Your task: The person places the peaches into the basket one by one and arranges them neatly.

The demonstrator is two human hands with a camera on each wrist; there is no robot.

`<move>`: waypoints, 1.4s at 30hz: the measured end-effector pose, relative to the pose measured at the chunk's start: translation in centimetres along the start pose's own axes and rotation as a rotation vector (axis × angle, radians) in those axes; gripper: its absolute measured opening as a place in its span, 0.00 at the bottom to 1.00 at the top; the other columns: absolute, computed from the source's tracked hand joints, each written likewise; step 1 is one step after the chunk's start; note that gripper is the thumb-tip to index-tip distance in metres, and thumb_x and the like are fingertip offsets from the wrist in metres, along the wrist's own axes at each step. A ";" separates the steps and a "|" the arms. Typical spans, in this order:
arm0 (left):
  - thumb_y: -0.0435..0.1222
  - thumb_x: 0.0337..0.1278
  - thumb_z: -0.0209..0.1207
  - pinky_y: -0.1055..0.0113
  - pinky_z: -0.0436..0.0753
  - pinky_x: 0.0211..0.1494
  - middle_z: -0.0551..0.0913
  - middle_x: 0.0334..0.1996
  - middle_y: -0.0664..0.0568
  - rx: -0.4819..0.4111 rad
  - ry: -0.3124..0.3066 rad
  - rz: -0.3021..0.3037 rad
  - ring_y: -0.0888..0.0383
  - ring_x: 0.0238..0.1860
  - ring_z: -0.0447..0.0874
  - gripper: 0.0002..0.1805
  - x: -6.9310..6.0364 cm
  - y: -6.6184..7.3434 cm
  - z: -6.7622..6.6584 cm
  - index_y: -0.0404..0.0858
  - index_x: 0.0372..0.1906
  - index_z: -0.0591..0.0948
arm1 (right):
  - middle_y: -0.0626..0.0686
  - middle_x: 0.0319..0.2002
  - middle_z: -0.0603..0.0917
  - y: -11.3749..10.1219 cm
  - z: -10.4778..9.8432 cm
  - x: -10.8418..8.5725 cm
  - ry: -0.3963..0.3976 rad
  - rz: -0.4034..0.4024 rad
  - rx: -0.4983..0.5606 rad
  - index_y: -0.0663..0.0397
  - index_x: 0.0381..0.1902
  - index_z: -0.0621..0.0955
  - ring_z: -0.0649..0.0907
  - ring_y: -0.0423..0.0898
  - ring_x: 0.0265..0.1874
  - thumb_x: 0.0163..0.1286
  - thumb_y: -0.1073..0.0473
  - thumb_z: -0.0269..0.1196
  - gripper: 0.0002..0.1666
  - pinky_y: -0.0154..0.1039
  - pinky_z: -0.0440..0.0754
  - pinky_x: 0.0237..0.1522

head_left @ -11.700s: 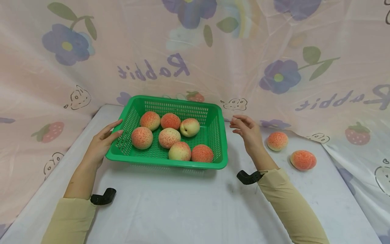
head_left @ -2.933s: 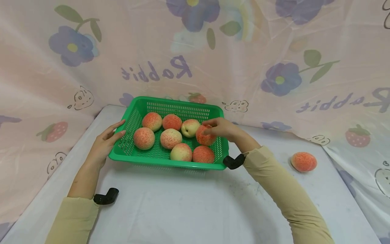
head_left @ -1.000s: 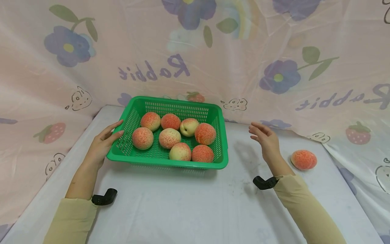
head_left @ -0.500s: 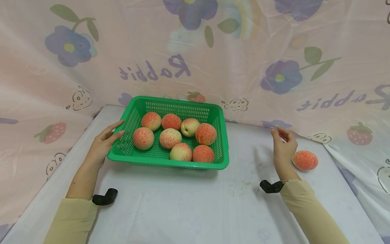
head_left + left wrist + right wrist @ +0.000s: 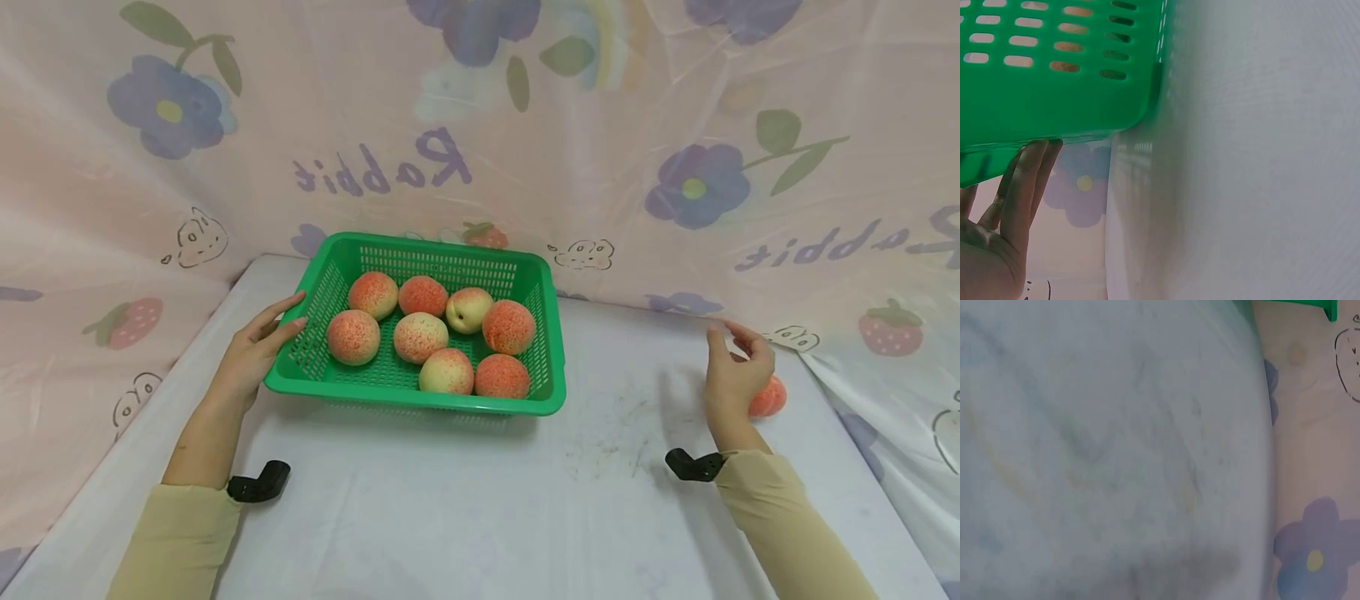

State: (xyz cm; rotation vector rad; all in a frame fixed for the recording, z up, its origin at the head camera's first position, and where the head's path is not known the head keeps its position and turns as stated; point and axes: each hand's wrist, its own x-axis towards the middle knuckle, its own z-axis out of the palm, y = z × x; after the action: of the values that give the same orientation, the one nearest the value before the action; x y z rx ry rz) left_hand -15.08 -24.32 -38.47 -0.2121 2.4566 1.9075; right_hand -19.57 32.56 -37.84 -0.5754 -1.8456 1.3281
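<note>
A green plastic basket [image 5: 420,401] with slotted walls stands left of the middle, holding several red-and-yellow peaches [image 5: 421,338]. At its left end my left hand [image 5: 247,358] grips the rim, thumb and forefinger on top; in the left wrist view other fingers [image 5: 1021,187] reach up against the outside wall. Far to the right, my right hand [image 5: 738,379] is over the table with thumb and fingers apart, loosely bent around nothing. Just behind it lies a single peach [image 5: 770,398], partly hidden by that hand. The right wrist view shows no hand.
A white-covered table [image 5: 450,508] carries everything. Printed cloth [image 5: 570,183] hangs along the back and both sides, close behind the basket. Black wrist-worn pieces [image 5: 258,482] stick out from both sleeves. Faint smudges mark the cloth right of the basket.
Of two peaches at the right, one was set by my right hand into the basket's right end. That hand then let go and moved right to the other peach. My left hand stayed put.
</note>
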 end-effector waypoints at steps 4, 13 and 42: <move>0.58 0.63 0.53 0.28 0.39 0.68 0.40 0.77 0.44 0.002 0.003 -0.006 0.37 0.75 0.33 0.32 0.0 0.1 0.0 0.63 0.72 0.62 | 0.32 0.36 0.71 0.3 -0.8 0.2 0.060 -0.009 -0.054 0.58 0.45 0.83 0.69 0.30 0.43 0.58 0.60 0.64 0.16 0.26 0.66 0.47; 0.57 0.64 0.53 0.31 0.39 0.70 0.41 0.77 0.46 0.000 0.005 0.006 0.40 0.76 0.33 0.31 0.0 0.1 0.0 0.62 0.71 0.63 | 0.32 0.44 0.71 1.4 -2.5 1.2 0.119 0.072 -0.139 0.46 0.50 0.84 0.66 0.29 0.50 0.56 0.55 0.67 0.21 0.25 0.62 0.54; 0.56 0.64 0.53 0.31 0.41 0.70 0.44 0.76 0.39 -0.025 0.003 0.004 0.36 0.75 0.36 0.31 -0.3 0.4 0.2 0.63 0.71 0.63 | 0.52 0.74 0.44 3.9 -5.0 1.8 -0.102 0.577 -0.237 0.33 0.75 0.51 0.52 0.44 0.73 0.62 0.51 0.61 0.48 0.30 0.53 0.71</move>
State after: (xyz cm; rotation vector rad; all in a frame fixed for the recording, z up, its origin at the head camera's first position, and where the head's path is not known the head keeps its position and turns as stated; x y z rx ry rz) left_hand -14.89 -24.04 -38.11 -0.2110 2.4382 1.9413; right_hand -17.00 38.14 -40.11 -1.2577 -2.0191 1.5244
